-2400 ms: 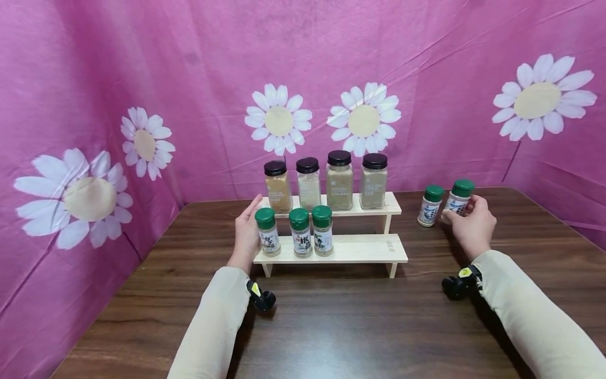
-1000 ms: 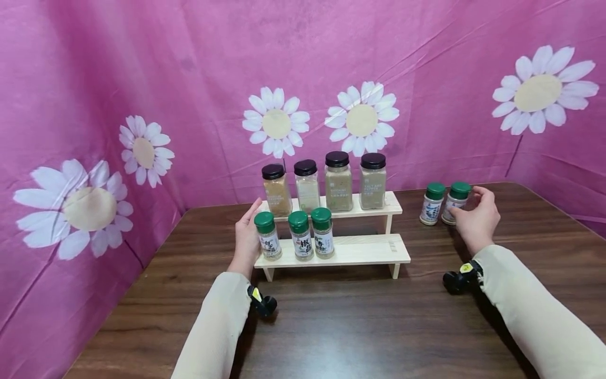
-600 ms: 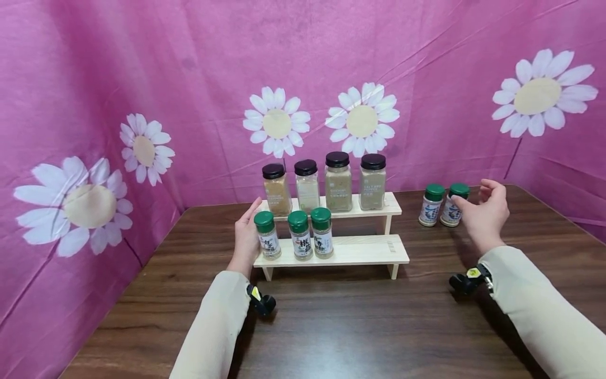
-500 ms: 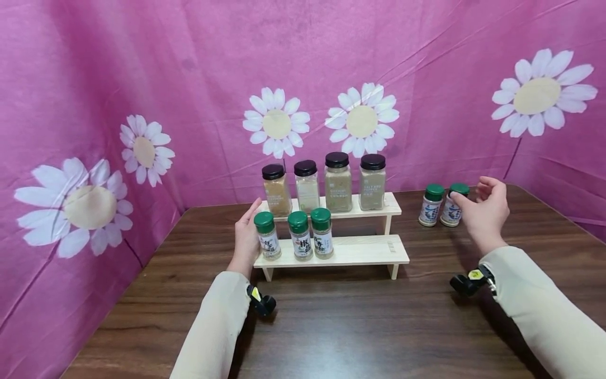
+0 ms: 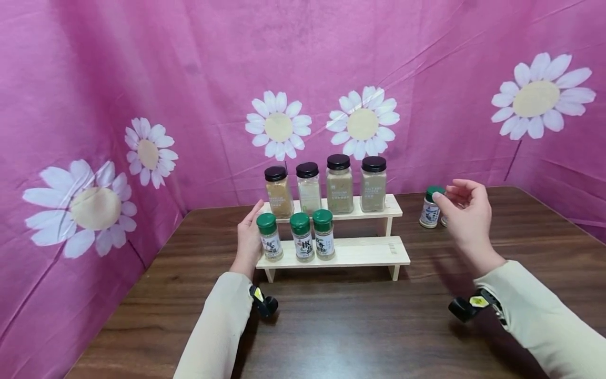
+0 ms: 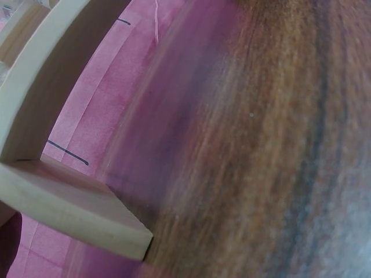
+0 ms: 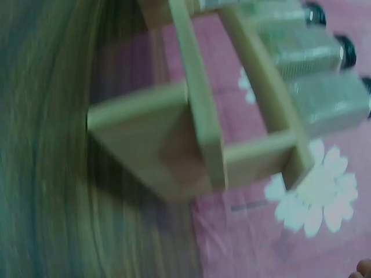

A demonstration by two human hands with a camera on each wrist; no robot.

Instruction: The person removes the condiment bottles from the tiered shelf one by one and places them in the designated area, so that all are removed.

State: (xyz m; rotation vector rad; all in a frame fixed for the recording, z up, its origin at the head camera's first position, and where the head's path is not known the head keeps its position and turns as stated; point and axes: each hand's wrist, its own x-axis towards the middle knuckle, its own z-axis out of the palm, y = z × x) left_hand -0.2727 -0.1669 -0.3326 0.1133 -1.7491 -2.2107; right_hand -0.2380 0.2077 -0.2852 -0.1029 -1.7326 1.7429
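A two-step wooden rack stands on the table. My left hand rests at its left end, fingers stretched up beside the leftmost green-capped spice bottle. Two more, a second bottle and a third bottle, share the lower step. To the right of the rack my right hand is raised with nothing visible in its loosely bent fingers. Its thumb overlaps the cap of a blue-labelled spice bottle on the table. Behind the hand, another bottle is mostly hidden.
Along the upper step stand several black-lidded square jars, among them an orange-brown jar at the left and a salt-and-pepper jar at the right. The dark wooden table ends at a pink flowered cloth.
My right hand has let go of the right-hand bottle, leaving it standing beside its neighbour, then drawn away and moved left in front of both. The left hand has stayed at the rack.
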